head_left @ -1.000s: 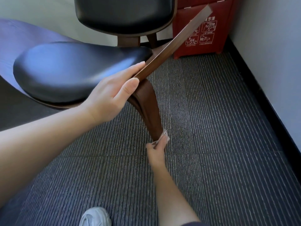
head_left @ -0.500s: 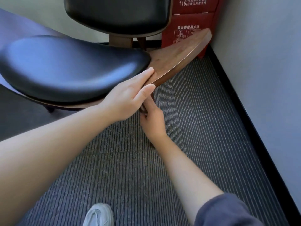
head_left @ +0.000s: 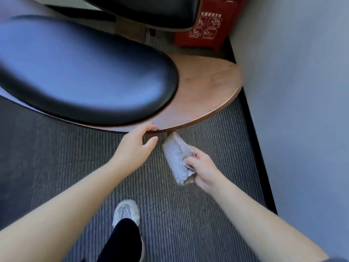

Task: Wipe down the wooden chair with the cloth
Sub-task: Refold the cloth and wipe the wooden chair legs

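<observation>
The wooden chair [head_left: 205, 87] has a brown curved seat shell with a black padded cushion [head_left: 81, 76] on top and a black backrest [head_left: 143, 10] behind. My left hand [head_left: 135, 148] grips the front edge of the wooden shell, fingers on top and thumb beneath. My right hand [head_left: 202, 171] is shut on a crumpled grey cloth [head_left: 177, 159], held just below and in front of the shell's edge. The cloth's upper tip nearly reaches the underside of the wood. The chair's legs are hidden under the seat.
A red box [head_left: 205, 25] with printed pictograms stands at the back by the grey wall [head_left: 294, 91]. Dark ribbed carpet [head_left: 188, 214] covers the floor. My white shoe [head_left: 126, 212] and black trouser leg are below the hands.
The view has risen above the seat, so the shell's top shows. My right hand came out from the leg under the seat, cloth now in plain sight. My left hand stays on the edge.
</observation>
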A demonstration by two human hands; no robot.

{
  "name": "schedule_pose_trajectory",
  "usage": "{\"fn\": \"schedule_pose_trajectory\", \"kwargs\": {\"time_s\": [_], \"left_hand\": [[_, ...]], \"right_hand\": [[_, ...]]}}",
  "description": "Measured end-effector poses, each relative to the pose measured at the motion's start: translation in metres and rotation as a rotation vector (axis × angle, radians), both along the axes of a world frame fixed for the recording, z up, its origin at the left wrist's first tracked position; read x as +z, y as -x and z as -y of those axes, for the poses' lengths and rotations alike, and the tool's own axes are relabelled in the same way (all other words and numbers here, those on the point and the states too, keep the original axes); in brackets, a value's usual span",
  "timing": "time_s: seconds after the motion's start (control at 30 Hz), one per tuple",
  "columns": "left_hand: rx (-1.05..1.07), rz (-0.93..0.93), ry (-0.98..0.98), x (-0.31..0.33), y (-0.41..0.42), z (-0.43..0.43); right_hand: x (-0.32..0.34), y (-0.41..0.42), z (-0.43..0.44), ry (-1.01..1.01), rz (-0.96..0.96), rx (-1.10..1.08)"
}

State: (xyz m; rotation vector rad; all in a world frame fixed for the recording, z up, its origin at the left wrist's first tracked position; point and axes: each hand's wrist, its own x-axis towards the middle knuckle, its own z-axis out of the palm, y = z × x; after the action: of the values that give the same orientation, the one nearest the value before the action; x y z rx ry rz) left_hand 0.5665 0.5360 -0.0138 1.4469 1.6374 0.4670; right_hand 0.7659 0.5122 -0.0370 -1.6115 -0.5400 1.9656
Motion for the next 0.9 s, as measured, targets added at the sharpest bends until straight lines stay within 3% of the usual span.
{"fn": "schedule_pose_trajectory", "kwargs": {"time_s": [0.1, 0.23, 0.53, 0.9], "left_hand": [[0.201, 0.05, 0.247, 0.03, 0.032, 0.025], [0.447, 0.374, 0.56, 0.083, 0.072, 0.032], [0.526, 0.453, 0.611, 0.174, 0.191, 0.0], [0.738, 0.483, 0.481, 0.189, 0.331, -0.103]], "right_hand": [[0.045, 0.028, 0.012, 0.09, -0.039, 0.044], [0.103, 0.081, -0.002, 0.109, -0.039, 0.059], [0.198, 0.205, -0.049, 0.109, 0.001, 0.248], [0.2, 0.361, -0.184, -0.004, 0.109, 0.606]]}}
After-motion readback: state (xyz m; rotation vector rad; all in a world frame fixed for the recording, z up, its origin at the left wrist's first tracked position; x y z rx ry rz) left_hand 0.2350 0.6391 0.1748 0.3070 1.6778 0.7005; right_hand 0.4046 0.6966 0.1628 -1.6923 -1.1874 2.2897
